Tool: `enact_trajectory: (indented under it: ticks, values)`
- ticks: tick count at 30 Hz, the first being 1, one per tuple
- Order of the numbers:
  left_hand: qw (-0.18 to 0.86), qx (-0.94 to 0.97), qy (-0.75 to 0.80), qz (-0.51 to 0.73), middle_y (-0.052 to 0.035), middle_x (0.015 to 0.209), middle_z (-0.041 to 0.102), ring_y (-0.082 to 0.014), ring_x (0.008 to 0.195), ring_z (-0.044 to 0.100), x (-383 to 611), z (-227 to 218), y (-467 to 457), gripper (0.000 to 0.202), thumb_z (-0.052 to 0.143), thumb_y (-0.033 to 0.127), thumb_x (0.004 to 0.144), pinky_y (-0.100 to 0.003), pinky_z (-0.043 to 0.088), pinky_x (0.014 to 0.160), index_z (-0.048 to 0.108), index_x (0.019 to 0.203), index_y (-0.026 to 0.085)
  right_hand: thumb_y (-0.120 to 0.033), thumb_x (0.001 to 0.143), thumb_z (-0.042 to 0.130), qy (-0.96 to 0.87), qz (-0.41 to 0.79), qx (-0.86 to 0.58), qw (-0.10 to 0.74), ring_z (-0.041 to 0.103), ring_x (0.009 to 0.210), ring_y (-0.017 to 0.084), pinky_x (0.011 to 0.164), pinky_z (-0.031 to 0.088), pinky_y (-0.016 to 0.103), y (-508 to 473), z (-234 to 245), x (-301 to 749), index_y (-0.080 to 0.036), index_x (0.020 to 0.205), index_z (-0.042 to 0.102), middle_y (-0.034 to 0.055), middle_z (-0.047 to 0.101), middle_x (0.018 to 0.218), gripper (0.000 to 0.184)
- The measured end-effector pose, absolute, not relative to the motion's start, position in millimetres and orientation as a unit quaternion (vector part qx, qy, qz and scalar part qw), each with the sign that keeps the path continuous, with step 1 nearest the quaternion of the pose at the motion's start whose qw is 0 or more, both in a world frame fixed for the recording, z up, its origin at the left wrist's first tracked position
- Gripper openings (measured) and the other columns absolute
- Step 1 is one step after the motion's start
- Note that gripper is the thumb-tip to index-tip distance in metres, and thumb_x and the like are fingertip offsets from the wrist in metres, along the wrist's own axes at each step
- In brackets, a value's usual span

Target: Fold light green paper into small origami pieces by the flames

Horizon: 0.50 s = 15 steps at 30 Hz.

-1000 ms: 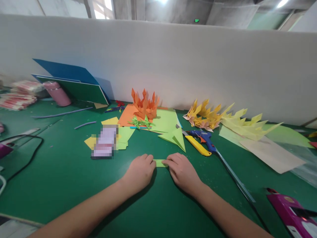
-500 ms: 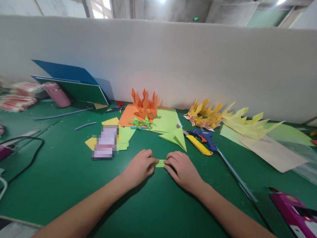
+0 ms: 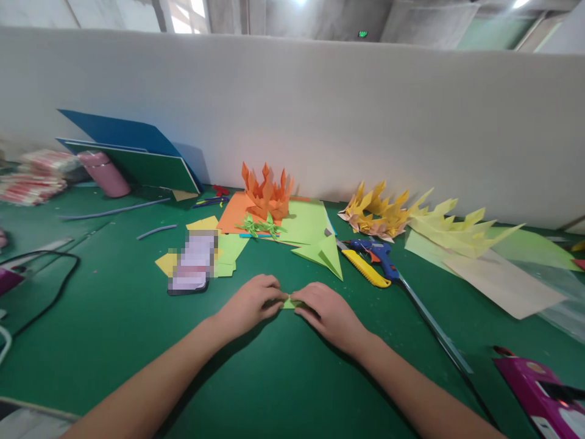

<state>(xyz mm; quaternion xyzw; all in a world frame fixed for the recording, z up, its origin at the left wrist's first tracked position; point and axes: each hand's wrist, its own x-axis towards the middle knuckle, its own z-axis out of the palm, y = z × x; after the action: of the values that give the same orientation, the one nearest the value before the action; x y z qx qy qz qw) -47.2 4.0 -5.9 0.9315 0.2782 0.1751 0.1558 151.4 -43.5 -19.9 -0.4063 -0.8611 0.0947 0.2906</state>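
A small strip of light green folded paper [image 3: 288, 304] lies low over the green table, its ends covered by fingers. My left hand [image 3: 254, 300] pinches the left end between thumb and fingers. From the other side my right hand [image 3: 328, 308] has closed fingers on the right end, the two hands almost meeting. Just beyond them rests a folded green paper piece [image 3: 325, 253] with pointed corners. A phone [image 3: 194, 261] with a blurred screen lies to the left on yellow and green paper sheets.
A yellow utility knife [image 3: 366, 268] and a blue glue gun [image 3: 381, 255] lie right of centre. Behind stand an orange paper crown [image 3: 267, 192] and a yellow paper crown [image 3: 379, 213]. A pink bottle [image 3: 105, 174] leans at left; a magenta device [image 3: 542, 390] sits front right.
My right hand has moved left toward my left hand, so less of the green paper shows between them. My left hand has shifted slightly left.
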Motion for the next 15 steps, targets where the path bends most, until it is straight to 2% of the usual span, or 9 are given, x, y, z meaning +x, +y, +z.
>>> enact_trajectory:
  ticks: [5,11,15]
  values:
    - [0.121,0.944,0.260,0.161,-0.0046,0.075,0.059,-0.0140,0.072,0.054,-61.5,0.1,9.6,0.021,0.048,0.022,0.086,-0.024,0.042,0.067,0.065,0.075,0.015,-0.018,0.089,0.045,-0.882,0.037,-0.374,0.285,0.056,0.085,0.020,0.078,0.047,0.035,-43.8,-20.1,152.3,-0.014,0.097,0.062,0.0101,0.067,0.091,0.019]
    - [0.072,0.946,0.277,0.150,-0.0050,0.075,0.058,-0.0153,0.071,0.054,-63.6,6.3,4.8,0.022,0.046,0.024,0.086,-0.026,0.042,0.066,0.064,0.076,0.015,-0.017,0.088,0.046,-0.883,0.024,-0.378,0.276,0.056,0.083,0.021,0.074,0.048,0.034,-43.6,-21.8,150.6,-0.014,0.097,0.063,0.0102,0.066,0.090,0.019]
    - [0.071,0.939,0.267,0.203,-0.0082,0.087,0.060,-0.0186,0.083,0.054,-54.2,5.2,-1.5,0.018,0.055,0.030,0.081,-0.030,0.045,0.074,0.060,0.087,0.014,-0.018,0.088,0.046,-0.882,0.013,-0.381,0.276,0.055,0.080,0.021,0.071,0.048,0.034,-42.3,-22.4,149.4,-0.014,0.096,0.064,0.0097,0.066,0.086,0.019]
